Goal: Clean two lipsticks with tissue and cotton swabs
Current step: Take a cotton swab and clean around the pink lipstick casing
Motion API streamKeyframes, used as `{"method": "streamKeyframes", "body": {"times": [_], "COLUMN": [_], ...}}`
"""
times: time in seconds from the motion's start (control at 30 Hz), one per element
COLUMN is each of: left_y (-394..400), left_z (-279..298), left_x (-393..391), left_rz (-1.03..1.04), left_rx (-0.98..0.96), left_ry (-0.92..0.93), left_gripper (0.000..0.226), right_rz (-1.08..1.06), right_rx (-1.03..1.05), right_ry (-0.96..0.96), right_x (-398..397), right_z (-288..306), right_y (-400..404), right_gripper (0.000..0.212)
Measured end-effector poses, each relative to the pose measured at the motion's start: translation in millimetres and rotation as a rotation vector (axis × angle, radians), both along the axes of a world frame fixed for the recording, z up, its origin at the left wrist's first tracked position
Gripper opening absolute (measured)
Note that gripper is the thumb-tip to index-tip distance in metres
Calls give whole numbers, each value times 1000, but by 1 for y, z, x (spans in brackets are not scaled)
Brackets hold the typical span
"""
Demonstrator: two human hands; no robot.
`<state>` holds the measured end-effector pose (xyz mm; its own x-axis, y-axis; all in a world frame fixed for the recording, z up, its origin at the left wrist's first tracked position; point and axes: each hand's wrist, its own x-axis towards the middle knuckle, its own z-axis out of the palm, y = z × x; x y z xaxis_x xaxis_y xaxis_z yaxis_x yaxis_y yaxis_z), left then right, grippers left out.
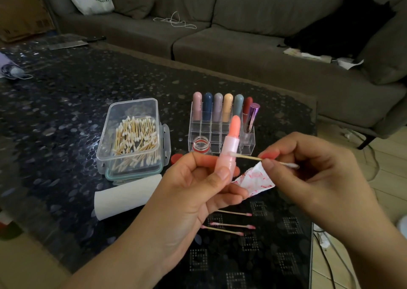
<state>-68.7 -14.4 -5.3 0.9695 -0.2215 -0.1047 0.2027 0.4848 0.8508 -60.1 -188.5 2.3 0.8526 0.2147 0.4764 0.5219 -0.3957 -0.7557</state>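
My left hand [198, 185] holds an open pink lipstick [230, 144] upright, its coral bullet wound out. A tissue [255, 181] stained red is tucked under that hand's fingers. A cotton swab [248, 157] is pinched in my right hand [308, 167], and its white left tip touches the pink tube just below the bullet. Three used swabs [233, 224] with pink tips lie on the table beneath my hands.
A clear box of cotton swabs [132, 134] stands at the left on the dark patterned table [66, 112]. A tissue roll [127, 196] lies before it. Behind are an acrylic rack of several lipsticks [222, 121], a small open bottle [201, 144] and its red cap [176, 157].
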Motion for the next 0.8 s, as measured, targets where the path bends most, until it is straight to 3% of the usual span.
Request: {"method": "streamKeyframes", "body": {"times": [0.5,0.8], "left_y": [0,-4], "left_z": [-3,-3], "left_x": [1,0], "left_rz": [12,134], "left_rx": [6,95], "left_ry": [-22,-81], "left_gripper": [24,30], "right_rz": [-75,-101], "right_rx": [-20,-18], "right_ry": [-39,-56], "right_x": [1,0], "right_z": [2,1], "right_y": [2,3], "right_gripper": [10,11]}}
